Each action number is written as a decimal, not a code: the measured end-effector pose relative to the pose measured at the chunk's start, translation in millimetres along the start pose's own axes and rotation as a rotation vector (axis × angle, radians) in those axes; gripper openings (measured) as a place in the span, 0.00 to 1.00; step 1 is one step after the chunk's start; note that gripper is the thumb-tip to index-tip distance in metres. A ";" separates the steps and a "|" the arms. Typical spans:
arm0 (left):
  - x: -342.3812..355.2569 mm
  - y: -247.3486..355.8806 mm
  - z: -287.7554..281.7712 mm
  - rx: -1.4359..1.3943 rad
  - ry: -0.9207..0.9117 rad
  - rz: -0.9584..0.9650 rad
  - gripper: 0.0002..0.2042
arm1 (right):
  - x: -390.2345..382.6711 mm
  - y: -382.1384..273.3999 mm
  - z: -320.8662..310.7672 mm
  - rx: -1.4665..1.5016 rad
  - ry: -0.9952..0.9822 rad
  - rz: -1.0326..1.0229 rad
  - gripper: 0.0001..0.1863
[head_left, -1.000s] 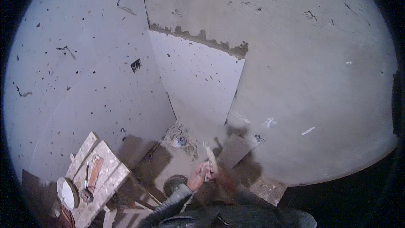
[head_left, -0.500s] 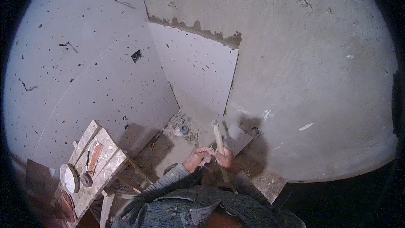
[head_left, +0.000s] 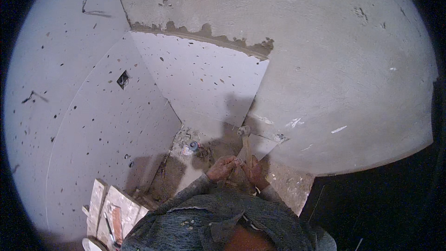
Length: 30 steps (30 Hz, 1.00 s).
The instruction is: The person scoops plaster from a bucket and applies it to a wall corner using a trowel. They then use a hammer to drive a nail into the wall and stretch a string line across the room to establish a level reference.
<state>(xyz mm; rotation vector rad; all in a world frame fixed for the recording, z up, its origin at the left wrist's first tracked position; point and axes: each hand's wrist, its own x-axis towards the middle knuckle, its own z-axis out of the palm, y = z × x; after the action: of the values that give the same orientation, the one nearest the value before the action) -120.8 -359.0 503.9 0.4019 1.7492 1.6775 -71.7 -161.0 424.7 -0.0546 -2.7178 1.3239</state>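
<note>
My left hand [head_left: 221,168] and my right hand [head_left: 254,173] meet low in front of my body. Between their fingertips is a small pale loop [head_left: 239,161], thin like wire or cord; its exact kind is too small to make out. The left fingers are pinched on that loop. My right hand is closed round the wooden handle of a mallet [head_left: 247,145], its pale rounded head [head_left: 243,131] pointing away from me, while its fingertips also touch the loop. Beyond the mallet stands a speckled white tile [head_left: 200,69] on the wall.
A plank platform [head_left: 121,200] at lower left bears a black-handled tool [head_left: 109,225] and a reddish-brown strip [head_left: 117,223]. Speckled panels with a socket hole [head_left: 122,80] cover the left wall. Rubble and a dark round fitting [head_left: 193,145] lie in the floor corner. Bare plaster [head_left: 334,74] fills the right.
My view has shifted, so the platform sits lower and the tile further left. Both hands stay together with the loop and mallet. A shadow now falls on the tile's lower right.
</note>
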 end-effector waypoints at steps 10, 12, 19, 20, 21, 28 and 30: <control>-17.8 81.8 -127.9 -0.074 -0.097 0.181 0.19 | 54.8 -136.0 21.7 0.221 0.156 0.205 0.14; -20.6 111.9 -153.2 -0.146 -0.081 0.212 0.19 | 66.4 -166.0 11.5 0.128 0.180 0.095 0.14; -3.8 140.1 -235.7 -0.169 -0.005 0.242 0.13 | 122.8 -219.7 4.2 0.123 0.332 -0.136 0.12; -5.4 144.3 -241.8 -0.299 0.082 0.263 0.13 | 130.6 -231.0 0.6 0.119 0.331 -0.155 0.12; -6.2 149.8 -247.9 -0.428 0.169 0.284 0.13 | 138.7 -239.0 -2.1 0.115 0.330 -0.173 0.12; -16.3 227.5 -293.7 -0.316 0.400 0.526 0.12 | 175.8 -257.0 -0.4 0.195 0.297 -0.229 0.11; -5.8 231.5 -312.9 -0.448 0.342 0.389 0.10 | 182.7 -256.6 1.6 0.213 0.278 -0.213 0.11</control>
<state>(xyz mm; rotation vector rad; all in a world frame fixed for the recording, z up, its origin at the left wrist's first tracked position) -371.7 -571.3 712.4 0.2681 1.5167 2.4708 -248.3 -305.3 642.0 0.0635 -2.2733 1.4144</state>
